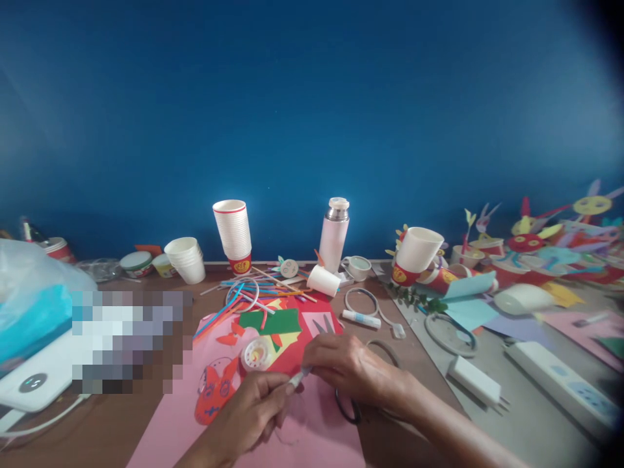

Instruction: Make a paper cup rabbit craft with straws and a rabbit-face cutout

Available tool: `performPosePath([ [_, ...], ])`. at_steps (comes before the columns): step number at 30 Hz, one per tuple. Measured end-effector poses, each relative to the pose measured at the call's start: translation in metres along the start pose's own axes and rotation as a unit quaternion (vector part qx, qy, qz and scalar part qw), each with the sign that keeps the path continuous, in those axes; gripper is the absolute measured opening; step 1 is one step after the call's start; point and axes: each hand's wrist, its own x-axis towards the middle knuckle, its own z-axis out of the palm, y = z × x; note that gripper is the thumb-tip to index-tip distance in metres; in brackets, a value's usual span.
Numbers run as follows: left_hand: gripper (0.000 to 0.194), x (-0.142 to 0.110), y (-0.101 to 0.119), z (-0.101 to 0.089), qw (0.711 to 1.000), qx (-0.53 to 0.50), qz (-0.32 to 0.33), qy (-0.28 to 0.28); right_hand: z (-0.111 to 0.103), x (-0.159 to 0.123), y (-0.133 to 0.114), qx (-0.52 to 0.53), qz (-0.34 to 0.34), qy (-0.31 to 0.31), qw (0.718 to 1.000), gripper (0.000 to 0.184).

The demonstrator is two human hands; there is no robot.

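My left hand [256, 406] and my right hand [348, 364] meet over pink paper [168, 416]. Their closed fingers pinch a small whitish piece [296, 377] between them; its kind cannot be made out. Dark scissors handles [347, 408] show below my right hand, which covers part of them. Left of the hands lies a red-orange paper animal face [213, 393] with drawn eyes and mouth. A round white tape dispenser-like container [256, 354] sits just beyond my left hand. Green paper [273, 326] and red paper scraps lie past it.
Coloured straws [258, 292], a white glue stick [361, 318] and a tipped paper cup [324, 281] lie farther back. A cup stack [232, 234] and pink thermos [334, 237] stand by the blue wall. Rightward are a power strip [560, 383] and paper-cup crafts [526, 247].
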Motion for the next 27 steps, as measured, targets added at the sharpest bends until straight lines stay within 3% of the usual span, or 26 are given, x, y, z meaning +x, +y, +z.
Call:
performPosePath([
  [6, 0.040, 0.014, 0.000, -0.007, 0.998, -0.041, -0.016, -0.050, 0.009, 0.001, 0.005, -0.006, 0.019, -0.027, 0.999, 0.026],
  [12, 0.034, 0.032, 0.017, -0.015, 0.996, 0.012, 0.049, -0.077, -0.006, -0.001, 0.015, 0.040, 0.149, 0.045, 0.987, 0.030],
  [14, 0.032, 0.037, 0.022, -0.016, 0.994, 0.027, 0.060, -0.085, -0.010, -0.004, 0.018, 0.023, 0.172, 0.040, 0.984, 0.023],
  [18, 0.033, 0.043, 0.030, -0.014, 0.990, 0.063, 0.084, -0.092, -0.011, -0.007, 0.020, -0.019, 0.177, 0.021, 0.984, 0.017],
  [27, 0.035, 0.046, 0.039, -0.013, 0.967, 0.184, 0.171, -0.051, -0.001, -0.007, 0.027, 0.009, 0.165, 0.030, 0.986, 0.015],
])
